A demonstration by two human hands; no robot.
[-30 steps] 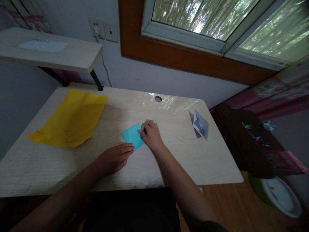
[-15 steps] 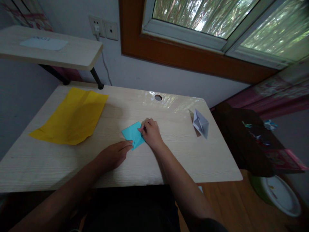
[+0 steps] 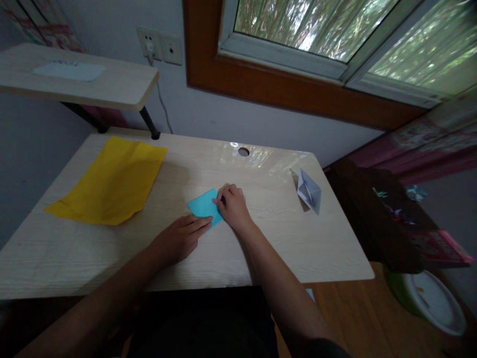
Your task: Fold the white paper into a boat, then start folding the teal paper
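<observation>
Flat between both hands, touching each: blue paper (image 3: 203,205).

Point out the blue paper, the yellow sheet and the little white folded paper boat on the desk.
blue paper (image 3: 202,206): head view, on its bare left half, beside the right hand.
yellow sheet (image 3: 112,181): head view, middle of the sheet.
white folded paper boat (image 3: 309,191): head view, on its side panel.

A room in a home, set up as a small study corner: a pale wooden desk (image 3: 298,248) with a cable hole stands under a wood-framed window (image 3: 298,94) looking onto trees, wall sockets (image 3: 160,47) beside it, a raised shelf (image 3: 112,89), wooden floor (image 3: 357,318), patterned fabric (image 3: 439,144) at the side
</observation>
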